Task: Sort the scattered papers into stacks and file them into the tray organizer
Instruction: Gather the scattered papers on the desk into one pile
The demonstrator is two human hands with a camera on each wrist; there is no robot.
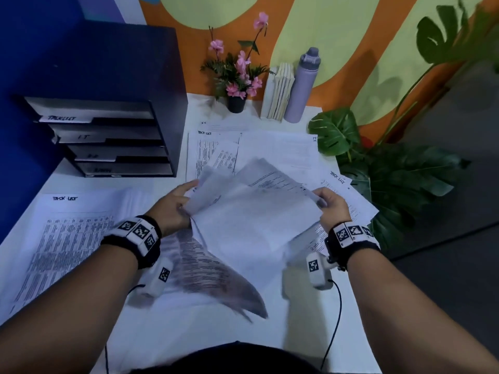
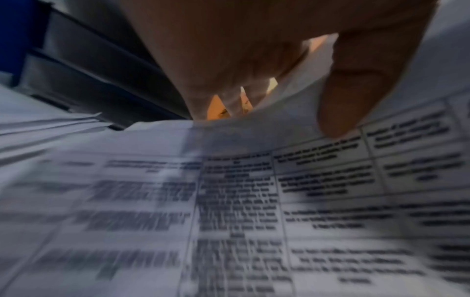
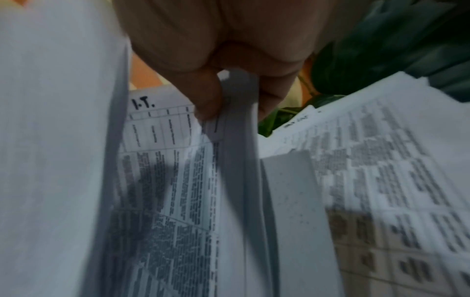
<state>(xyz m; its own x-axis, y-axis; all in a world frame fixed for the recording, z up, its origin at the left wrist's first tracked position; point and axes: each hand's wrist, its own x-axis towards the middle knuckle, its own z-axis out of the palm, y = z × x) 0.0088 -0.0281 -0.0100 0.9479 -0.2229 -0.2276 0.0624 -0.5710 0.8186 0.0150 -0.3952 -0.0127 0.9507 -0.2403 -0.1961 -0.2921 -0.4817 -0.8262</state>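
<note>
A loose bundle of printed sheets (image 1: 251,211) is held above the white table between both hands. My left hand (image 1: 176,203) grips its left edge, thumb on top; in the left wrist view that thumb (image 2: 356,90) presses on a printed table sheet (image 2: 229,201). My right hand (image 1: 333,205) pinches the right edge; the right wrist view shows its fingers (image 3: 211,96) closed on a folded sheet edge (image 3: 236,140). One sheet (image 1: 216,276) hangs down blurred. A "TASK LIST" stack (image 1: 64,238) lies at left. The black tray organizer (image 1: 113,136) stands at back left with labelled trays.
More sheets (image 1: 256,147) lie scattered at the back of the table (image 1: 189,333), some reaching the right edge (image 1: 356,201). A flower pot (image 1: 237,102), books (image 1: 278,93) and a purple bottle (image 1: 302,87) stand by the wall. A leafy plant (image 1: 391,179) crowds the right side.
</note>
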